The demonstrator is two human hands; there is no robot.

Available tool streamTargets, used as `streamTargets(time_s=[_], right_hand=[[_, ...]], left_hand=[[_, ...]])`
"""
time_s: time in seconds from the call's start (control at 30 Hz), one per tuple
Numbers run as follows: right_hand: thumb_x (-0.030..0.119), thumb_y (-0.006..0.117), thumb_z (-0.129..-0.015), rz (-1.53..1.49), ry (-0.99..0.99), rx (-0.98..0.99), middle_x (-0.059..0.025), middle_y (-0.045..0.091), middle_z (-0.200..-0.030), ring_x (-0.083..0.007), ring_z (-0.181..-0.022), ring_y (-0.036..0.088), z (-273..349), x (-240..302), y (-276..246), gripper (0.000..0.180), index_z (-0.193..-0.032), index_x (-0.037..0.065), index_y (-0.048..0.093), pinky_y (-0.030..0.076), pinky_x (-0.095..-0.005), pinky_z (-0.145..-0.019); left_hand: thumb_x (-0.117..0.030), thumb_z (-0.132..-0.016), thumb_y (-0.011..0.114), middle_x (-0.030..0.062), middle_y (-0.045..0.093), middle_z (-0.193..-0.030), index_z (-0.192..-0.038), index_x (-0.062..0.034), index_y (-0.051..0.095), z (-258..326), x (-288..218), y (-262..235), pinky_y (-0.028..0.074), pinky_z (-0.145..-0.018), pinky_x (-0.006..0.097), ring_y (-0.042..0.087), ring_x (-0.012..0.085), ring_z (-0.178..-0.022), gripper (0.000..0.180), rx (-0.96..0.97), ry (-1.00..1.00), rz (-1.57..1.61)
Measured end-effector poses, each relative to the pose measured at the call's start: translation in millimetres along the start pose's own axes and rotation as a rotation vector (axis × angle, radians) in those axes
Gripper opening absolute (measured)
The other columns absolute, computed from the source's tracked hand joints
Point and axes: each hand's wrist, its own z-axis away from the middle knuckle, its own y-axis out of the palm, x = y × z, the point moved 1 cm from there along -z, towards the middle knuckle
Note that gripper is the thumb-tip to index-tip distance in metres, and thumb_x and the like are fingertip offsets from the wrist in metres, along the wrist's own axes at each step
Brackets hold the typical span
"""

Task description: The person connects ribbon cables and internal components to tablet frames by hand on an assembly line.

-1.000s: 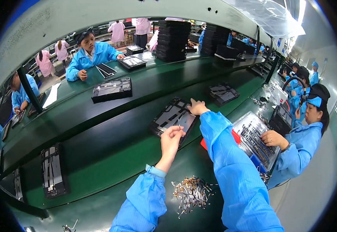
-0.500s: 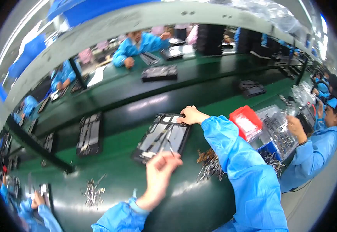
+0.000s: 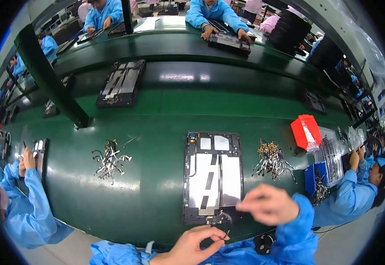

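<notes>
An opened tablet [image 3: 208, 181] with its silver batteries and black strips exposed lies upright on the green bench in front of me. Below its bottom edge, my left hand [image 3: 194, 247] pinches a small, thin, dark piece [image 3: 227, 235] between thumb and index finger; its kind is too small to make out. By the tablet's lower right corner hovers my right hand [image 3: 269, 205], smeared by motion, so whether its fingers hold anything is unclear. A thin, blurred grey strip [image 3: 227, 216] shows between the two hands, over the tablet's bottom edge.
Piles of small flex cables lie left [image 3: 110, 161] and right [image 3: 272, 159] of the tablet. A red bin [image 3: 306, 132], a blue bin [image 3: 309, 176] and a clear parts tray [image 3: 329, 157] stand at right. Another opened tablet [image 3: 121, 84] sits beyond, near a green post [image 3: 53, 79]. Co-workers sit around.
My right hand has left the tablet's top edge and come down to its lower right corner. My left hand has drawn back below the tablet. The tablet now lies straight before me.
</notes>
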Motion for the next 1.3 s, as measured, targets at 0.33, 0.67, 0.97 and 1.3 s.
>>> streamTargets(time_s=[0.33,0.67,0.97,1.3], right_hand=[[0.001,0.068,-0.075,-0.041,0.046,-0.141,-0.0082,0.065,-0.093,-0.0211,-0.083,0.067,-30.7,-5.1,60.2,0.036,-0.111,0.006,0.070,0.056,-0.0288,-0.072],[-0.006,0.066,-0.085,-0.850,0.707,-0.396,-0.0075,0.067,-0.080,-0.0160,-0.076,0.070,-94.9,-53.9,101.0,0.034,-0.118,-0.006,0.058,0.058,-0.0246,-0.068],[-0.003,0.069,-0.083,-0.541,0.732,-0.464,-0.0088,0.067,-0.080,-0.0138,-0.073,0.070,-100.2,-49.0,105.9,0.026,-0.108,-0.003,0.065,0.057,-0.0228,-0.066],[-0.002,0.071,-0.080,-0.445,0.701,-0.505,-0.0079,0.067,-0.080,-0.0107,-0.070,0.068,-101.4,-45.8,106.1,0.026,-0.106,0.003,0.069,0.057,-0.0227,-0.062]], left_hand=[[-0.011,-0.087,0.065,0.0092,0.070,-0.091,-0.104,-0.0036,0.066,-8.4,5.1,-41.0,0.053,-0.076,0.032,0.068,0.0223,-0.083,0.018,-0.001,0.020,-0.153],[-0.004,-0.075,0.067,0.0067,0.068,-0.096,-0.095,-0.0041,0.066,-36.8,22.1,-103.5,0.052,-0.069,0.034,0.065,0.0233,-0.082,0.020,-0.253,0.362,-1.099],[-0.011,-0.072,0.064,0.0036,0.066,-0.099,-0.102,-0.0069,0.068,-52.4,40.3,-104.4,0.047,-0.063,0.026,0.063,0.0169,-0.088,0.031,-0.186,0.571,-1.399],[-0.015,-0.078,0.059,0.0040,0.066,-0.092,-0.098,-0.0078,0.069,-60.7,43.3,-105.9,0.045,-0.061,0.022,0.062,0.0147,-0.083,0.023,-0.169,0.602,-1.469]])
